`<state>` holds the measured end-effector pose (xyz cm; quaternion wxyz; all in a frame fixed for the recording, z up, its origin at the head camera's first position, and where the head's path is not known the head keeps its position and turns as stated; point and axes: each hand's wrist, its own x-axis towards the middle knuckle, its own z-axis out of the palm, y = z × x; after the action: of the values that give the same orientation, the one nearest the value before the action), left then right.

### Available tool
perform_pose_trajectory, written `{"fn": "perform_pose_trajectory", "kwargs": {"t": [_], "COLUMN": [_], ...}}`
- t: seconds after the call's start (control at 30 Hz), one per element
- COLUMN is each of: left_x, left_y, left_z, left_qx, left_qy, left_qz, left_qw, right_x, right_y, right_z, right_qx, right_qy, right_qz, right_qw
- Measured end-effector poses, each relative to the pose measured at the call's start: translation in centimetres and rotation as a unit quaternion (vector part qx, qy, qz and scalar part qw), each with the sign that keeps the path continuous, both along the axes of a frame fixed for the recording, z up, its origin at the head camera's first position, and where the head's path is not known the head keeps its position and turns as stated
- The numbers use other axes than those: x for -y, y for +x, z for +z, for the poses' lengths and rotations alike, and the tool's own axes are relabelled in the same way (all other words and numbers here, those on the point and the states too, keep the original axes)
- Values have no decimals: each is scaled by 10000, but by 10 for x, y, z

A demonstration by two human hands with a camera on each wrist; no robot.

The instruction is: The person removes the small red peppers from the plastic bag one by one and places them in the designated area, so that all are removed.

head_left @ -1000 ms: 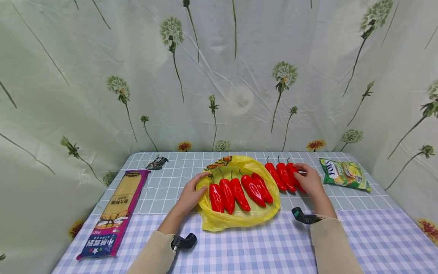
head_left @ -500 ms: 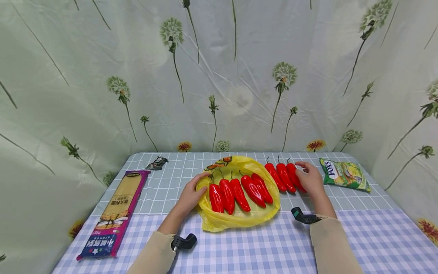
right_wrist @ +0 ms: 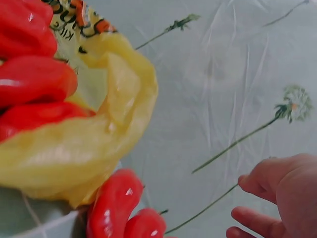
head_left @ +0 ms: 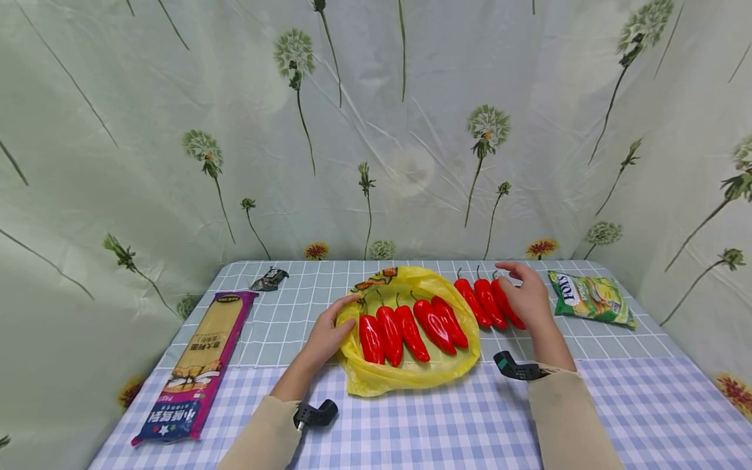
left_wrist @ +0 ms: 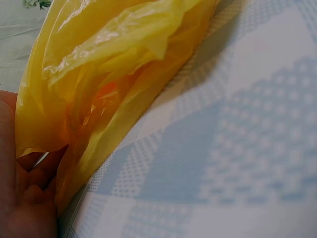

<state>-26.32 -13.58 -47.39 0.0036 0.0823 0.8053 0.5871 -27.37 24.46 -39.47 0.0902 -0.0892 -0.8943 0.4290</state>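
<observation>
A yellow plastic bag [head_left: 411, 373] lies open in the middle of the table with several red peppers [head_left: 411, 329] on it. My left hand [head_left: 341, 314] grips the bag's left rim, thumb on top. In the left wrist view the bag [left_wrist: 114, 69] folds over my fingers [left_wrist: 29, 193]. Three more red peppers [head_left: 484, 303] lie side by side on the cloth just right of the bag. My right hand [head_left: 519, 282] hovers over the rightmost one with fingers straight and holds nothing. In the right wrist view its fingers [right_wrist: 270, 191] are spread above the peppers [right_wrist: 116, 203].
A long pack of noodles [head_left: 196, 365] lies at the table's left edge, with a small dark wrapper [head_left: 269, 279] behind it. At the right rear sits a green snack bag [head_left: 592, 299]. A flowered curtain [head_left: 376, 130] closes off the back and sides.
My right hand has lifted off the rightmost pepper, straightened its fingers and shifted slightly back and left. The left hand and the bag have stayed still.
</observation>
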Motion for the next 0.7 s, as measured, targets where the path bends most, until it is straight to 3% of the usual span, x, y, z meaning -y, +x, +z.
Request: {"fn": "perform_pose_trajectory", "kwargs": {"t": [0.37, 0.7], "left_x": [0, 1], "left_y": [0, -2], "left_z": [2, -3], "left_qx": [-50, -65], "left_qy": [13, 15], "left_qz": [19, 38], "left_qw": [10000, 10000], "right_x": [18, 39], "right_y": [11, 11], "right_z": [22, 17], "right_qx": [-258, -179], "right_qy": [306, 765], "right_qz": [899, 1748], "right_qw": [9951, 9815]}}
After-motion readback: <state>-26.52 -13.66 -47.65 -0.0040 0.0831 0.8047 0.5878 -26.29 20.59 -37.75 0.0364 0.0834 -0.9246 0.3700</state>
